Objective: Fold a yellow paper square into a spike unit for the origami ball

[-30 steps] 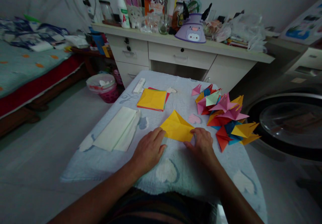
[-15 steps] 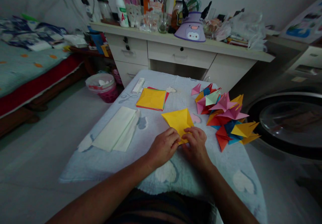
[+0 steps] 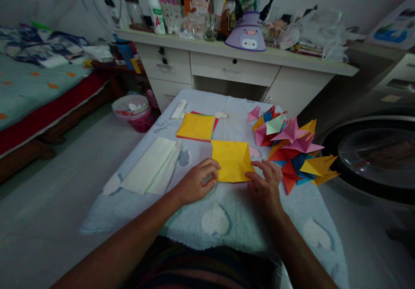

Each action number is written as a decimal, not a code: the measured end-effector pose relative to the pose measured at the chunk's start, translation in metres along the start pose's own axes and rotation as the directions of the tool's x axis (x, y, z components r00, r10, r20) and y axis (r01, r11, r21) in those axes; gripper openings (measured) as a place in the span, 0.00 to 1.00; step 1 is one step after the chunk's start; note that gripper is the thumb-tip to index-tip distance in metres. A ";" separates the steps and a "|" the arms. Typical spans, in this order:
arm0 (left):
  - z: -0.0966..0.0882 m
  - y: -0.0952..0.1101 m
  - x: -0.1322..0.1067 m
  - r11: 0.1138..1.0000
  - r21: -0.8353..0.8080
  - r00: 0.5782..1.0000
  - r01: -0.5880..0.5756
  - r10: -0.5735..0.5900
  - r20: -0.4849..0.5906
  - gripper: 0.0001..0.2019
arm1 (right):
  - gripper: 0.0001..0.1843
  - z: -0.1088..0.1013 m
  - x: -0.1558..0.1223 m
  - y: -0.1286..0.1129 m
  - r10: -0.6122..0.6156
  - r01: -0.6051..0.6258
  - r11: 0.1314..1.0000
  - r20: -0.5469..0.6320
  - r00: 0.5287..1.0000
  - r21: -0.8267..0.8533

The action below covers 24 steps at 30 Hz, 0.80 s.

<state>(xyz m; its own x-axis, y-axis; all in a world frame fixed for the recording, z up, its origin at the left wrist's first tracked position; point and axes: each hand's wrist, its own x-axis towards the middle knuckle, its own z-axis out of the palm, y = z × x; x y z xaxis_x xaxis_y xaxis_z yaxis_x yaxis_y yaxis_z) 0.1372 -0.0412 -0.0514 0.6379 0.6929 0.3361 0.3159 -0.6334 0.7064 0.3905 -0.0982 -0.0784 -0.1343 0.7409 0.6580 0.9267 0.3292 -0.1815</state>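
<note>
A yellow paper square (image 3: 232,160) lies flat on the pale blue towel (image 3: 223,213) over the table in front of me. My left hand (image 3: 196,181) has curled fingers pinching the sheet's near left corner. My right hand (image 3: 266,182) rests with its fingers pressed on the near right corner. A pile of folded paper pieces (image 3: 292,148) in pink, yellow, red and blue sits just right of my right hand.
A stack of coloured paper squares (image 3: 196,127) with yellow on top lies farther back. Folded white cloth (image 3: 154,165) is at the left, a white stick-like object (image 3: 179,110) behind it. Beyond are a cluttered white desk (image 3: 240,59), a pink bin (image 3: 133,112), a bed (image 3: 35,90).
The yellow sheet went from a partly folded, pointed shape to a flat square. Both hands came together at its near corner, then moved apart to its two near corners.
</note>
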 end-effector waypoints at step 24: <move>0.009 -0.009 -0.029 0.840 0.542 0.997 0.033 0.014 -0.081 0.05 | 0.20 0.008 -0.003 -0.016 -0.230 0.157 0.962 0.354 0.906 0.223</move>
<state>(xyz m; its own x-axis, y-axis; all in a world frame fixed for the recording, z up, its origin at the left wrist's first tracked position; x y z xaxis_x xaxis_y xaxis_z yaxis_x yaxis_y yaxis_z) 0.1219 -0.0583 -0.0729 0.5831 0.7098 0.3951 0.6667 -0.6961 0.2665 0.3729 -0.1005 -0.0833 -0.4597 0.8030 0.3794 0.7919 0.5640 -0.2343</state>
